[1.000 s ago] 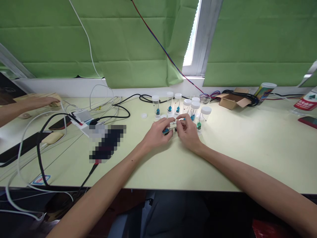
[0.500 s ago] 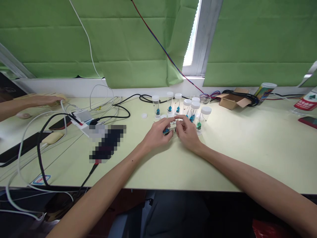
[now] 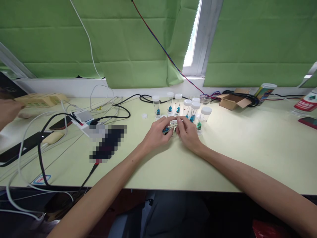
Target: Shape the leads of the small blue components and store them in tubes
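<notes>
My left hand (image 3: 156, 135) pinches a small blue part with thin wires (image 3: 165, 130) between thumb and fingers. Its exact kind is too small to make out. Close beside it, my right hand (image 3: 188, 134) has its fingers bent together at the thin wires, nearly touching the left fingertips; what they grip is mostly hidden. Just behind both hands stand several clear tubes with white caps, such as a tube with a green part (image 3: 206, 112) and a tube with a blue part (image 3: 156, 102). A loose white cap (image 3: 144, 116) lies left of the tubes.
On the left, a power strip (image 3: 83, 120) sits among tangled cables, near a phone (image 3: 24, 147) and another person's hand (image 3: 10, 110). An open cardboard box (image 3: 231, 100), a leaning canister (image 3: 266, 92) and a bottle (image 3: 307, 102) stand at the back right.
My right fingers have shifted slightly and straightened toward the left fingertips. The other person's hand has drawn back to the left edge, off the yellowish boxes.
</notes>
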The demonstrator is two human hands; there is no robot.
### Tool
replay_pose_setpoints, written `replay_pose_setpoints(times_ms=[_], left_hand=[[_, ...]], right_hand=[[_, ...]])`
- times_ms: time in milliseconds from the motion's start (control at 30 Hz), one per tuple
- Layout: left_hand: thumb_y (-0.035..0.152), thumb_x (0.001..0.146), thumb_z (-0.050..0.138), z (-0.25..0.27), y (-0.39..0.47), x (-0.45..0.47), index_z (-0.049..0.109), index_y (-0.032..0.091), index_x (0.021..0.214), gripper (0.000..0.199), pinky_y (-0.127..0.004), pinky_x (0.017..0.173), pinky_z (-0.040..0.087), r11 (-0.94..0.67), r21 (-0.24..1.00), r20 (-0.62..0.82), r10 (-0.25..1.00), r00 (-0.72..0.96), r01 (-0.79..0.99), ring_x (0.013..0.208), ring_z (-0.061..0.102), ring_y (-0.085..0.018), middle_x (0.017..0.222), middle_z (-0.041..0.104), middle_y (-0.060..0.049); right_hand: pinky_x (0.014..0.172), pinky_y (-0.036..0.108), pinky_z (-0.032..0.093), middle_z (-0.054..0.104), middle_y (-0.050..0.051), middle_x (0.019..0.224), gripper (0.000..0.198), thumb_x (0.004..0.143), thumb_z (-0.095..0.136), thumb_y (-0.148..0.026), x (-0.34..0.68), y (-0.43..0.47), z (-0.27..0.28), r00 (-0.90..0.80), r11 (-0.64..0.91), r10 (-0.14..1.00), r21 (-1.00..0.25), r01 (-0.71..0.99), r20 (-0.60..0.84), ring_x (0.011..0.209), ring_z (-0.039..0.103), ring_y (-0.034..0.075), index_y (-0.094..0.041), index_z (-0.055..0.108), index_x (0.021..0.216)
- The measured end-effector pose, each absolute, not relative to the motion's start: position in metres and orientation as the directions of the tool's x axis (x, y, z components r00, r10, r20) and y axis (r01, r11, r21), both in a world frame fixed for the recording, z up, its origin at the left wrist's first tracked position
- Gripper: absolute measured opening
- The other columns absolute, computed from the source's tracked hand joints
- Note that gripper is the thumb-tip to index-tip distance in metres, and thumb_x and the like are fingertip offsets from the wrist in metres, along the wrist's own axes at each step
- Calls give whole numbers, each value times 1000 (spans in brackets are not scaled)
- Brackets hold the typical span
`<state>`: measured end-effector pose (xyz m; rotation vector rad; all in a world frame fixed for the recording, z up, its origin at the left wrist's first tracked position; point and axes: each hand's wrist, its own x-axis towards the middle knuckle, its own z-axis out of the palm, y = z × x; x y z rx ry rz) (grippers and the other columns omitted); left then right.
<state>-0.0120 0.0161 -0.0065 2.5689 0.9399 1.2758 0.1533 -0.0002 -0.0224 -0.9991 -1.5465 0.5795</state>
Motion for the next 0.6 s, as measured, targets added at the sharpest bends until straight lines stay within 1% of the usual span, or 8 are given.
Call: replay_pose_setpoints(times_ms=[267,500,600], left_hand=[[15,86,57,-7,15,-12,62,22,126,42,-27,71,48,-789,377,660,596,457,485,74,55,-14,88,62,-2],[15,87,56,-5,13,-12,62,22,126,40,-28,71,48,-791,372,662,593,460,485,74,55,-14,87,62,-2],[16,87,56,-5,13,-12,62,22,124,38,-28,72,48,-783,375,650,604,461,497,75,55,-14,88,63,-3]], right_hand=[[60,27,43,54,-3,61,37,103,37,-48,153,1,-25,-65,515,855,-824,235,515,56,53,14,-20,61,108],[61,28,43,55,-3,61,38,102,38,-52,153,1,-24,-84,512,858,-831,217,507,56,53,14,-21,61,104],[62,28,43,55,-3,60,37,102,38,-52,154,1,-24,-94,514,857,-828,223,507,56,53,14,-22,60,99]])
